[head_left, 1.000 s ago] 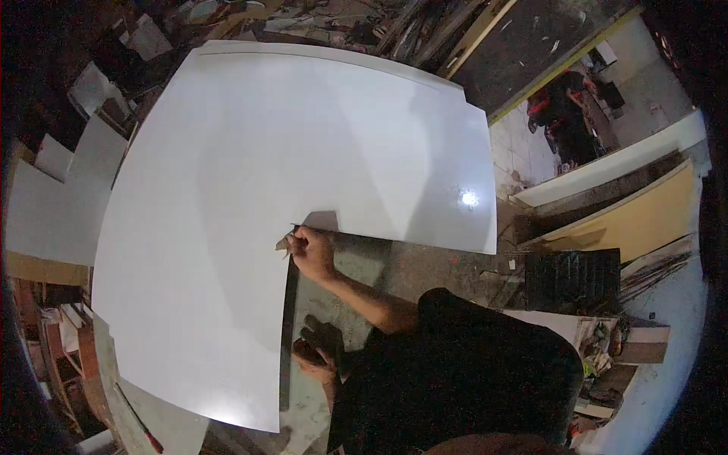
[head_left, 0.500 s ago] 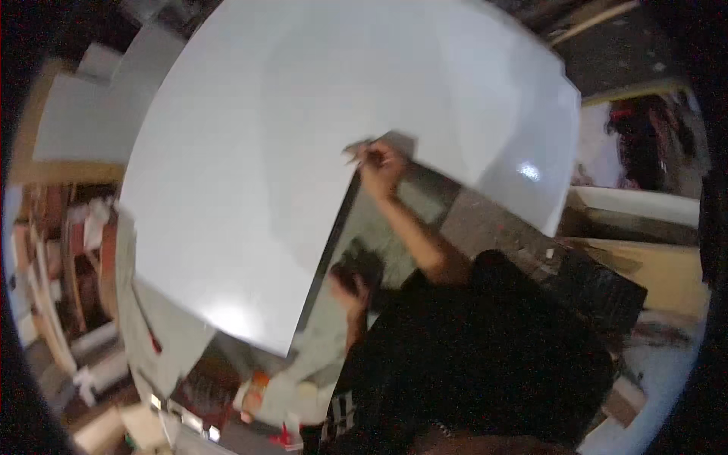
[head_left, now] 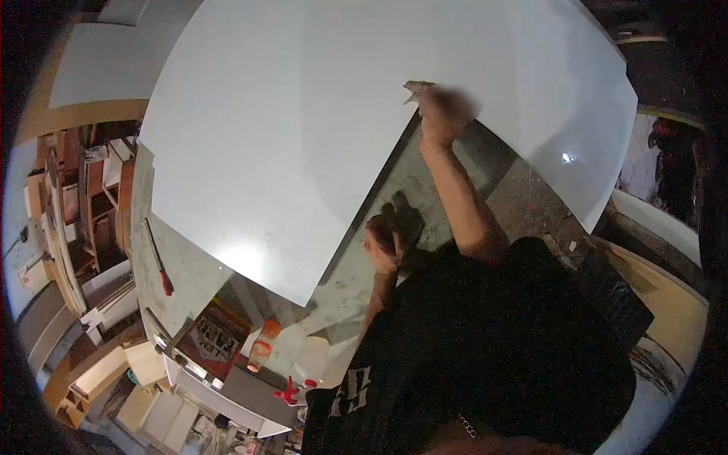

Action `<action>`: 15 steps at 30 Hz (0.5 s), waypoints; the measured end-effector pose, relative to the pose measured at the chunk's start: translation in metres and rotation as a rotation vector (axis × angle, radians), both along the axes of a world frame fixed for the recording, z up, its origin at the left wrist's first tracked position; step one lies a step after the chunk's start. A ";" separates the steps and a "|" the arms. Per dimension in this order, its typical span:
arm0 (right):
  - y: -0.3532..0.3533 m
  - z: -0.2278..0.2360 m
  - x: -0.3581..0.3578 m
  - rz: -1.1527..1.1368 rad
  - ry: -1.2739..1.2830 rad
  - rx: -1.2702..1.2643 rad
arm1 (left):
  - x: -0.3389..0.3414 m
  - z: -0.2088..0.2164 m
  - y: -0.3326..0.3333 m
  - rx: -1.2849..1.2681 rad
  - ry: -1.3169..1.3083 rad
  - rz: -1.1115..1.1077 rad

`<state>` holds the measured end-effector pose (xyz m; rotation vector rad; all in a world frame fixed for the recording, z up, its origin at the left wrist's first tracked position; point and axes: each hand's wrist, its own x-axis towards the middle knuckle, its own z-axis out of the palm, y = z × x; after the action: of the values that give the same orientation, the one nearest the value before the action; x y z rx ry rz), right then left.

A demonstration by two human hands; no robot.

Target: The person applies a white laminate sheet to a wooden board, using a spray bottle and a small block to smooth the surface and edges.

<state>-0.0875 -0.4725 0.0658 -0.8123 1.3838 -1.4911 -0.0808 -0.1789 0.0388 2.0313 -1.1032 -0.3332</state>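
A large white sheet (head_left: 250, 144) with an L-shaped cutout lies on a greenish-grey table (head_left: 349, 299). At the cutout's inner corner, my right hand (head_left: 442, 121) is closed on a small pale object with pointed ends (head_left: 414, 91), whose kind I cannot make out. A blurred patch covers part of that hand. Closer to me, my left hand (head_left: 384, 249) hovers by the sheet's cut edge with its fingers curled in. It is in dim light, and whatever it may hold is hidden. A dark shadow falls beside it.
On the left of the table lies a red-handled screwdriver (head_left: 161, 265). Along the near edge are an orange-tinted bottle (head_left: 263, 345), a red printed package (head_left: 214, 337) and a red spray nozzle (head_left: 288, 390). Wooden offcuts (head_left: 98, 178) are stacked at left; boards (head_left: 656, 284) stand at right.
The view has shifted, so the sheet and both hands sit higher and further right in it. The picture is sharper now. My right hand stays at the cutout's corner, its grip unchanged.
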 end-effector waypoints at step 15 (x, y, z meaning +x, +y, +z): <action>0.016 0.005 0.001 0.028 -0.012 0.004 | 0.003 0.022 -0.013 -0.050 0.024 0.009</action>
<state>-0.0865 -0.4562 0.0709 -0.8152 1.3615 -1.4691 -0.0779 -0.1919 0.0608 1.9831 -1.0772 -0.3211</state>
